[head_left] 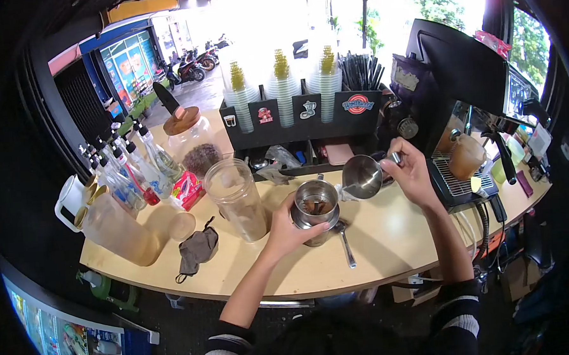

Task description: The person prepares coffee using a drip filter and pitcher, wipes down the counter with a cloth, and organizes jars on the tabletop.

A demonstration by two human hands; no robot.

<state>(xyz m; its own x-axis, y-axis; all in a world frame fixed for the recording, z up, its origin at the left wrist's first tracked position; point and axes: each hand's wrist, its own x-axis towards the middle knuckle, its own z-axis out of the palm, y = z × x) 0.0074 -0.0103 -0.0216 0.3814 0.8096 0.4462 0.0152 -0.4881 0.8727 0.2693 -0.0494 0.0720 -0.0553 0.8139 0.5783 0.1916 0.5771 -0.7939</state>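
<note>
1. At the middle of the curved wooden worktop (388, 236) stands a steel cup (315, 208), shiny, round and upright, with something dark brown inside.
2. Just right of the steel cup a small steel pitcher (362, 176) is held tilted, its open mouth turned toward the cup's rim.
3. Left hand (291, 229) wraps the steel cup from the near side, fingers (315, 227) closed around its wall, forearm stretched forward.
4. Right hand (411, 172) grips the pitcher's handle, fingers curled shut, wrist bent inward.
5. Beside the steel cup's base lies a spoon (346, 241); left of the cup stand a clear plastic jar (238, 198) and a dark face mask (197, 248).
6. Behind the steel cup sits a black cup rack (301, 116); right of it is an espresso machine (445, 81), with a sunlit street beyond.
</note>
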